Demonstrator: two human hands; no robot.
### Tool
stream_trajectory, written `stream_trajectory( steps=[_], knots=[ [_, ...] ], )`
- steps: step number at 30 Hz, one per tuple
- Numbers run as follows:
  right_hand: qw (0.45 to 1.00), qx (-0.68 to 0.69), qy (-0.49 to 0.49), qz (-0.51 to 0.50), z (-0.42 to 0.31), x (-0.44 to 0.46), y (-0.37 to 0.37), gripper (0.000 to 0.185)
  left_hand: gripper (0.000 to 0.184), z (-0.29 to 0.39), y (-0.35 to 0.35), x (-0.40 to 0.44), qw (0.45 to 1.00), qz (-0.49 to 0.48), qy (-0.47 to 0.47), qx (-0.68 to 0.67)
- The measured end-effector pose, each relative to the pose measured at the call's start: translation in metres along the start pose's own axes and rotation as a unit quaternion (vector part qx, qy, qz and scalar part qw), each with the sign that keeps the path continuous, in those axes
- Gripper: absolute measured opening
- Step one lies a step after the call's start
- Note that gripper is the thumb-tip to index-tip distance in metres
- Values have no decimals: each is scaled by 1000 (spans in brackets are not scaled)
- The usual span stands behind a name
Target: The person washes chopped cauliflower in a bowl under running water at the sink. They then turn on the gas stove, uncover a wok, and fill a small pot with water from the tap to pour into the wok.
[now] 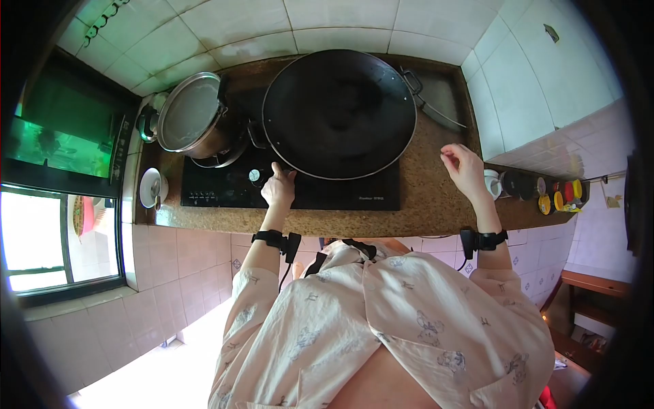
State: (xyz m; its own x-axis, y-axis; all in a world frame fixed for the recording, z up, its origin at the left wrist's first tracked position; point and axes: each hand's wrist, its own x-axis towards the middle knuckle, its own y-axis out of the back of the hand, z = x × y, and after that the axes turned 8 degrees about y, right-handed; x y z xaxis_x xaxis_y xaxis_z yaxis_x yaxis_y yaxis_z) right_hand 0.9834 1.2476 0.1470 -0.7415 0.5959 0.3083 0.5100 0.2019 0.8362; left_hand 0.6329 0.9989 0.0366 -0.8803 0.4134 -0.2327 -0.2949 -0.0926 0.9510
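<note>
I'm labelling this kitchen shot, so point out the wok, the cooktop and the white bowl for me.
Wok (pixel 340 112): head view, on its dark inner surface.
Cooktop (pixel 334 193): head view, on the bare black front strip.
White bowl (pixel 145 185): head view, on its left wall.

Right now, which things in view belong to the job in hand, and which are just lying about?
Likely in the job:
cooktop, under the left hand
wok on it

Likely just lying about:
pot at the cooktop's left
white bowl
lidded jars at right
</note>
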Motion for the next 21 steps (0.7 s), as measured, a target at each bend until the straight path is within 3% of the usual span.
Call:
stream_trajectory(
  steps=[7, 13, 21],
  knots=[
    [999, 3, 27, 35, 11, 53, -13, 17, 46, 0, 3, -2, 999, 24, -22, 3],
    [994, 36, -80, 63, 23, 109, -35, 37, 47, -4, -1, -3, 998, 44, -44, 2],
    [993, 27, -104, 59, 58, 157, -62, 49, 52, -11, 26, 0, 999, 17, -19, -36]
  ],
)
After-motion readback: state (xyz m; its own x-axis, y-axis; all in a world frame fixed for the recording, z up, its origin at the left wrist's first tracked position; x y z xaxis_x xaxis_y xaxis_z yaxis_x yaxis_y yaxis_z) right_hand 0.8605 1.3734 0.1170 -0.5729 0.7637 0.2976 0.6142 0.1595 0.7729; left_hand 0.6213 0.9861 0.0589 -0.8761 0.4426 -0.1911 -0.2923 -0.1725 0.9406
